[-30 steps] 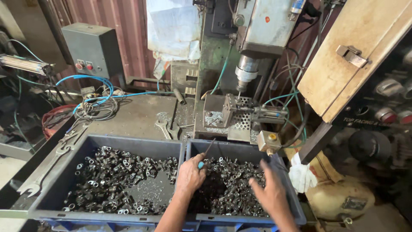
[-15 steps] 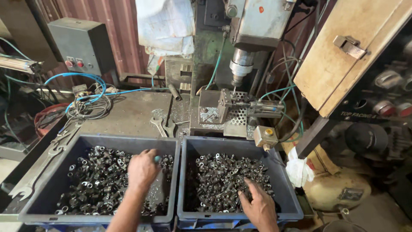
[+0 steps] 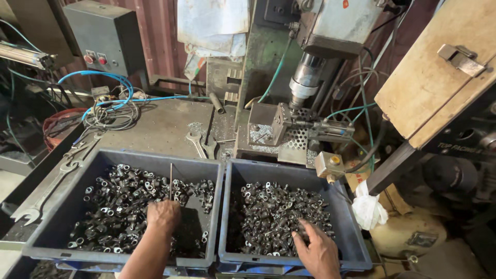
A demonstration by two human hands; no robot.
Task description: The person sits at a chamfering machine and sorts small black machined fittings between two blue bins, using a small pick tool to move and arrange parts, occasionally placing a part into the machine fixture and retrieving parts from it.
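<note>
a: two dark blue plastic bins sit side by side on the bench, the left bin [image 3: 62, 217] and the right bin [image 3: 351, 232], each heaped with small dark steel ring-ended fittings [image 3: 274, 217].

b: where are the hands?

a: left hand [image 3: 163, 216] is down in the left bin, closed on a thin steel rod [image 3: 171, 181] that stands up toward twelve o'clock from the knuckles. right hand [image 3: 318, 248] lies at five o'clock in the right bin, fingers spread flat on the pile, clamped on nothing that i can see.

b: how would those fittings handle?

a: my guess: each one light, hard and stiff, likely oily and slick, so they'd slide and tangle. together they'd make a bin heavy. pinch one by its ring end, or thread it on the rod.

b: and the rod?

a: stiff, thin, easy to twist in the grip; best held low. a grey drill press [image 3: 310, 77] stands at twelve o'clock.
</note>
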